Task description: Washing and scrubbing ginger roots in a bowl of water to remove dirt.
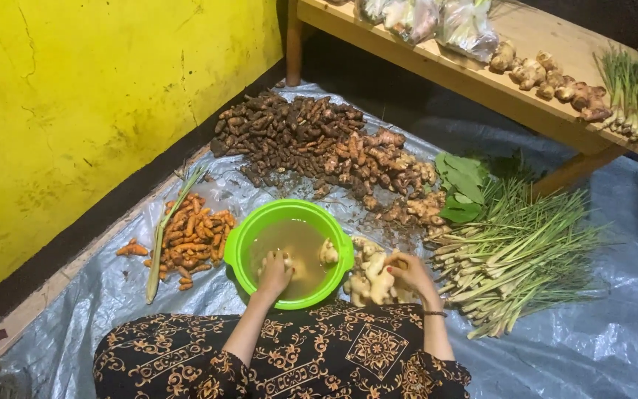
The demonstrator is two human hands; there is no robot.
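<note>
A bright green plastic basin (239,244) with murky brown water stands on a grey tarp in front of me. My left hand (275,272) is dipped into the water, curled around a pale piece of ginger. Another ginger piece (328,253) floats by the basin's right rim. My right hand (410,272) rests on a pile of washed, light-coloured ginger (369,279) just right of the basin, fingers closed on one root. My lap, in a black and orange patterned cloth (319,355), fills the bottom of the view.
Orange turmeric pieces (193,236) lie left of the basin, dark unwashed roots (297,137) and muddy ginger (385,166) behind it. Lemongrass stalks (518,255) and green leaves (461,185) lie to the right. A wooden bench (496,89) with ginger and bags stands behind; a yellow wall (75,111) at left.
</note>
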